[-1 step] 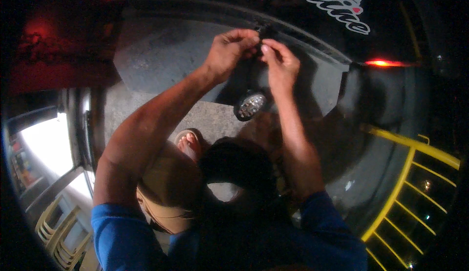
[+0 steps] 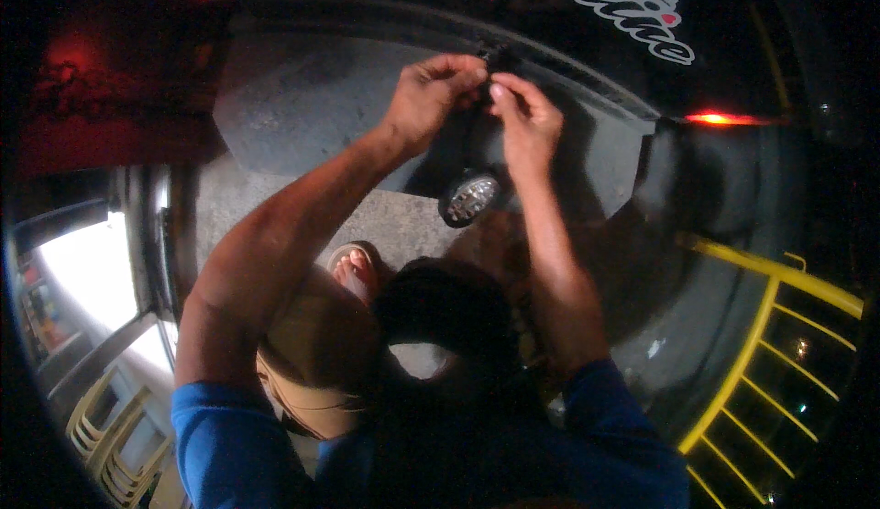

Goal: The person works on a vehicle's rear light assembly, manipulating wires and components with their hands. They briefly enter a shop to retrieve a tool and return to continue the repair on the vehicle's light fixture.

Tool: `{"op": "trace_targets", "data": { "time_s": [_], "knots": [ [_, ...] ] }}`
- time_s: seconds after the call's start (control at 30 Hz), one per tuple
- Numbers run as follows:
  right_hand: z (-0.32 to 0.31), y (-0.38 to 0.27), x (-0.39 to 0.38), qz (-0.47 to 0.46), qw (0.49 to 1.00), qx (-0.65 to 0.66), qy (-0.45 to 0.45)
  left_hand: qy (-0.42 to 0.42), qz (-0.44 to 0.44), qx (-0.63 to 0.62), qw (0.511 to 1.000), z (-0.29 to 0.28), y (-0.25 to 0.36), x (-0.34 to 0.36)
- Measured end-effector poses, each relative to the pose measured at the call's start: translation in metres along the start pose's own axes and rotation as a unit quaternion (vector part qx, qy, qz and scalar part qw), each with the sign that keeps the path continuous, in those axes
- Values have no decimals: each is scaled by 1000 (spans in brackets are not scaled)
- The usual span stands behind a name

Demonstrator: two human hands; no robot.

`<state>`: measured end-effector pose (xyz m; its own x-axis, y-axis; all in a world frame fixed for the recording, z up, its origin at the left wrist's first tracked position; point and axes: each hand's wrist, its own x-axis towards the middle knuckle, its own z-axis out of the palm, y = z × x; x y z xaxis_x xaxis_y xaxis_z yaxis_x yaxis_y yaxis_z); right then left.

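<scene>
My left hand (image 2: 436, 98) and my right hand (image 2: 527, 116) meet close together at a small dark fitting (image 2: 490, 55) on the dark edge of a vehicle. Both have fingertips pinched around something small and dark, too hidden to name. Below them a round lamp (image 2: 470, 199) with a clear, many-celled lens appears to hang on a dark lead, over the gap between my forearms. A grey metal plate (image 2: 284, 96) lies behind and under my hands.
Red lights (image 2: 720, 118) glow on the dark bodywork, which bears a sticker (image 2: 623, 9). A yellow metal rack (image 2: 765, 321) stands at the right. Stacked cream plastic chairs (image 2: 105, 445) and a bright panel (image 2: 87, 266) are at the left. My sandaled foot (image 2: 353, 271) rests on concrete.
</scene>
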<state>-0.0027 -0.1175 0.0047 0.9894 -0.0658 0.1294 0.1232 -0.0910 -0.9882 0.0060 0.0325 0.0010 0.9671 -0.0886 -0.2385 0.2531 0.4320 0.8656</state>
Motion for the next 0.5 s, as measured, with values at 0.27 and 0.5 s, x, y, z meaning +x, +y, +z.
{"op": "trace_targets", "data": {
  "time_s": [0.27,0.5],
  "knots": [
    [-2,-2,1,5,1000,6,-10,22,210,243,947,-2,-1,6],
    [1,-1,4,33,996,77,16,10,273,376,886,2,17,5]
  ]
}}
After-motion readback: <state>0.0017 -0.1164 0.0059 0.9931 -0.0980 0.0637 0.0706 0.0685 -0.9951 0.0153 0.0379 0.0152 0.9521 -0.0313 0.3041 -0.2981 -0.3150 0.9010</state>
